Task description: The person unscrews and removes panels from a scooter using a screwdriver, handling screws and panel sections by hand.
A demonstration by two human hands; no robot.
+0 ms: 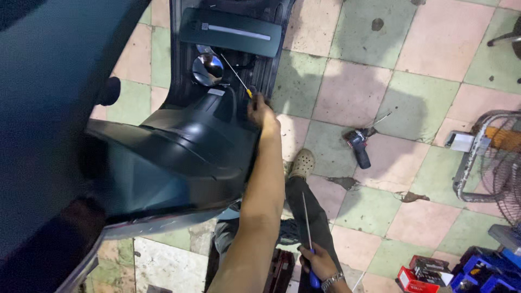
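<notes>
Behind the scooter panel, the left hand grips a half-hidden screwdriver.

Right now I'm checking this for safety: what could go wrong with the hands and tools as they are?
The left hand works a thin screwdriver at full reach inside the black scooter panel; it may slip and scratch. The right hand holds a second long screwdriver beside the leg. The drill on the floor could trip someone.
</notes>
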